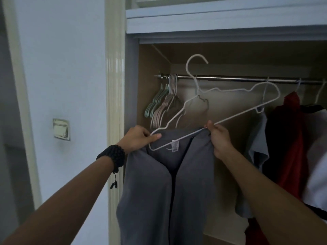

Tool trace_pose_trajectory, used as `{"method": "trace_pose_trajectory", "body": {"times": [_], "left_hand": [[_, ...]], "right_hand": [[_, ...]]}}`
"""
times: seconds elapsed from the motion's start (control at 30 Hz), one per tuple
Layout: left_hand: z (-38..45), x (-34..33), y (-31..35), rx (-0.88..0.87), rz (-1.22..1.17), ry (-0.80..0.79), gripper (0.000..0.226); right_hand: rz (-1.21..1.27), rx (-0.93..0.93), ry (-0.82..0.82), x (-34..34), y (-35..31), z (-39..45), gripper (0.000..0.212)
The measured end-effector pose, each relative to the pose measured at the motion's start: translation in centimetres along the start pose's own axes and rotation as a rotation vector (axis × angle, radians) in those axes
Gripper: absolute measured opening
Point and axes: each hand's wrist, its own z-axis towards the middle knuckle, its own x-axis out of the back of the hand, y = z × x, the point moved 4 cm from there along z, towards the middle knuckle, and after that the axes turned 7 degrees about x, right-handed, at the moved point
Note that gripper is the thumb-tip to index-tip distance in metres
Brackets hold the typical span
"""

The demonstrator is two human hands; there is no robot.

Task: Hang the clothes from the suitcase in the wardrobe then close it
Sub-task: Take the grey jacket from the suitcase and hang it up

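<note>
A grey zip-front garment (152,191) hangs from my two hands in front of the open wardrobe (131,85). My left hand (137,137) grips its left shoulder together with the low end of a white wire hanger (235,113). My right hand (219,138) pinches the hanger's bottom bar and the garment's collar edge. The hanger is tilted, right end up, and its hook (195,61) stands free above and in front of the metal rail (247,79). A white label (174,145) shows inside the neck.
Several empty green and pink hangers (164,101) hang bunched at the rail's left end. A light blue garment (259,147), a red and black one (290,138) and a white one (318,156) hang at the right. A wall switch (61,129) sits on the left wall.
</note>
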Motion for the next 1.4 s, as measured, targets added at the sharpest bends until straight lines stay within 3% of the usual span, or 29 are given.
{"method": "trace_pose_trajectory", "body": {"times": [0.13, 0.33, 0.5, 0.67, 0.73, 0.83, 0.93, 1.1, 1.3, 1.4], "left_hand": [[0.4, -1.2, 2.1, -0.042, -0.142, -0.079, 0.038], [2.7, -4.0, 8.5, -0.114, -0.237, -0.160, 0.046], [4.1, -5.3, 10.8, -0.034, -0.434, -0.123, 0.080], [4.7, -6.5, 12.1, 0.045, -0.612, -0.055, 0.055], [4.9, -6.2, 11.8, 0.063, -0.623, -0.038, 0.045], [5.0, -5.4, 10.0, 0.114, -0.549, -0.043, 0.039], [4.5, -4.9, 9.0, 0.166, -0.550, -0.046, 0.034], [3.4, -4.5, 7.0, 0.206, -0.620, -0.072, 0.028], [2.2, -5.2, 5.4, 0.209, -0.784, -0.048, 0.032], [2.2, -5.2, 4.9, 0.193, -0.698, -0.033, 0.040]], "right_hand": [[-0.156, 0.054, 0.061, 2.0, 0.1, -0.9, 0.032], [-0.400, 0.080, 0.022, 3.5, 1.2, -3.0, 0.034], [-0.554, 0.106, -0.215, 5.7, 1.0, -4.4, 0.031], [-0.668, 0.050, -0.407, 7.7, 0.8, -4.7, 0.014], [-0.627, 0.046, -0.330, 9.3, 0.3, -4.1, 0.017], [-0.479, 0.067, -0.010, 12.8, -0.9, -2.4, 0.035], [-0.320, 0.016, 0.132, 14.4, -1.8, -1.0, 0.037], [-0.226, -0.066, 0.150, 14.6, -2.8, 0.0, 0.035], [-0.155, -0.199, 0.090, 14.8, -1.8, -0.7, 0.015], [-0.201, -0.205, 0.038, 15.0, -2.4, -1.1, 0.016]]}}
